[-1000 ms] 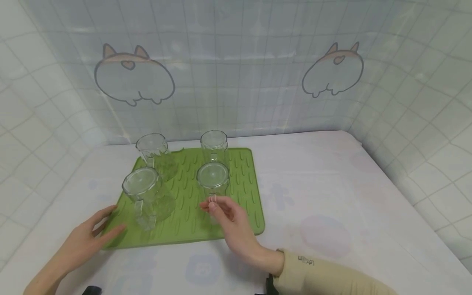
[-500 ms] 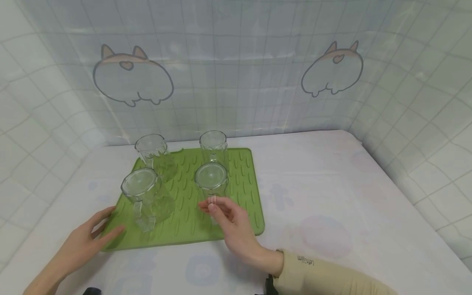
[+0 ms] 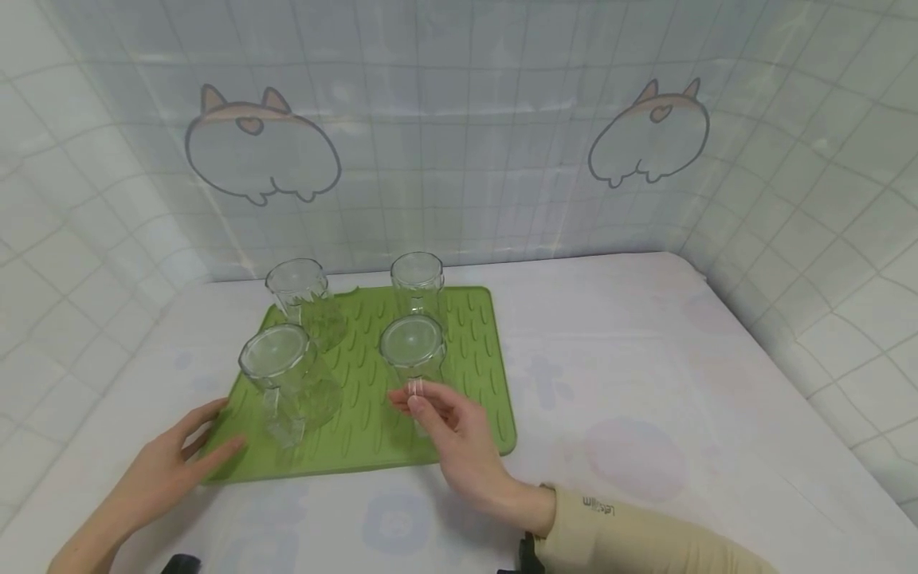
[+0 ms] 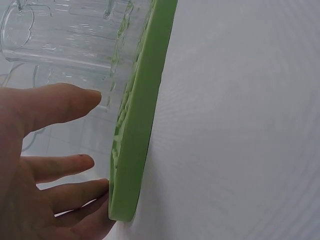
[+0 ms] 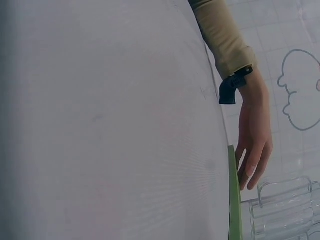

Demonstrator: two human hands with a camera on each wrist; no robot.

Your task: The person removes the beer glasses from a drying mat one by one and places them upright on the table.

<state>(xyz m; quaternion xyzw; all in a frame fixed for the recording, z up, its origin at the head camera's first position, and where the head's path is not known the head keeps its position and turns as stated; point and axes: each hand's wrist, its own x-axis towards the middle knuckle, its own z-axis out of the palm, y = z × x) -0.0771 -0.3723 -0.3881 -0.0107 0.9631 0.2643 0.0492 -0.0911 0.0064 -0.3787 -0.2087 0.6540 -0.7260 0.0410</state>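
On the green ribbed mat [image 3: 358, 430] stand several clear glass mugs. My right hand [image 3: 462, 442] pinches the handle of the front right glass mug [image 3: 412, 343] between thumb and fingers; that mug is upside down, base up. Its lower part is partly hidden by my fingers. The front left mug [image 3: 276, 355] is upside down too, its handle turned toward me. My left hand [image 3: 165, 458] lies by the mat's left edge with fingers spread, fingertips right at the rim in the left wrist view. The right wrist view catches the left hand [image 5: 256, 130] from the side, beside the mat edge [image 5: 234, 200].
Behind stand a back left mug [image 3: 296, 279] and a back right mug [image 3: 417, 275]. A pale patterned cloth [image 3: 610, 359] covers the table. Grid-patterned curtains [image 3: 459, 159] with cartoon animal prints close off the back and both sides.
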